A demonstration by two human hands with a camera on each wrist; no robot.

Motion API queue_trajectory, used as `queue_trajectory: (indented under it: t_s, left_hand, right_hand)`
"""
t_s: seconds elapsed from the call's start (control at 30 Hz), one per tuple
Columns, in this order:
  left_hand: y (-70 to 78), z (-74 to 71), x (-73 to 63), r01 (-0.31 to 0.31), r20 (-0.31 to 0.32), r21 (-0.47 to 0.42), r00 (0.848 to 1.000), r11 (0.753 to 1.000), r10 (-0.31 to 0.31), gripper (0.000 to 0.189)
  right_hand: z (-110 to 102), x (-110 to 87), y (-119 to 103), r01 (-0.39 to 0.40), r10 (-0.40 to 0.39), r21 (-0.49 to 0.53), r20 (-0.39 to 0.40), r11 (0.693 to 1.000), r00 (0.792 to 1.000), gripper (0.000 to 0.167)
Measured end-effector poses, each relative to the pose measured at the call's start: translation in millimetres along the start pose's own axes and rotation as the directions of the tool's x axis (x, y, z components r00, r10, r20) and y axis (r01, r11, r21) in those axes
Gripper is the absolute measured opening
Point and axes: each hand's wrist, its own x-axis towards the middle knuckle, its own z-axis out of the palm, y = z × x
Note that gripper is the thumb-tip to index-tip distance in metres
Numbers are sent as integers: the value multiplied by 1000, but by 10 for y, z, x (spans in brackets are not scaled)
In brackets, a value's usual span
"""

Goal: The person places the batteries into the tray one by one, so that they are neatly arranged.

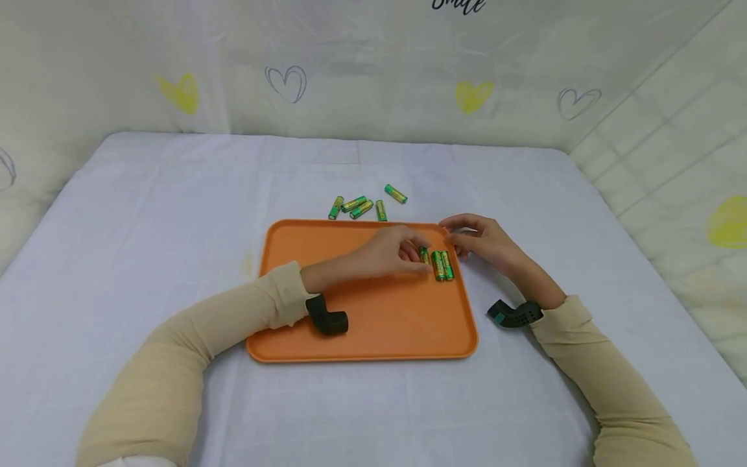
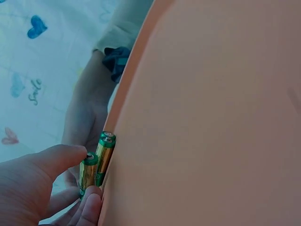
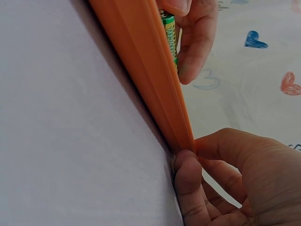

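Note:
My left hand [image 1: 382, 253] reaches over the right part of an orange tray [image 1: 373, 324]. Between its thumb and fingertips it pinches a small green-and-gold battery [image 2: 88, 173] by the two ends. Two similar batteries [image 1: 442, 266] lie side by side in the tray, along its right rim, right beside the held one. At the tray's far right corner, my right hand [image 1: 487, 245] grips the rim; in the right wrist view its thumb and fingers [image 3: 188, 176] pinch the orange edge from outside.
Several more green-and-gold batteries [image 1: 362, 209] lie scattered on the white tablecloth [image 1: 175, 188] just beyond the tray's far edge. A white curtain [image 1: 373, 84] with printed hearts hangs behind the table. Each wrist wears a black camera band [image 1: 516, 314].

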Motion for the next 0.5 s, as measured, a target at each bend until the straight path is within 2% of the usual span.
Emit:
queue_trajectory:
  t_s: [0.2,0.5]
  left_hand:
    - [19,59,1,17,25,-70,1000,997,-15,46]
    - [46,111,15,2,27,-59,1000,998,-1,44]
  right_hand:
    - [1,-15,-23,9,-9,-3,6,1000,1000,38]
    - [0,-14,-25,9,-9,16,8,1000,1000,37]
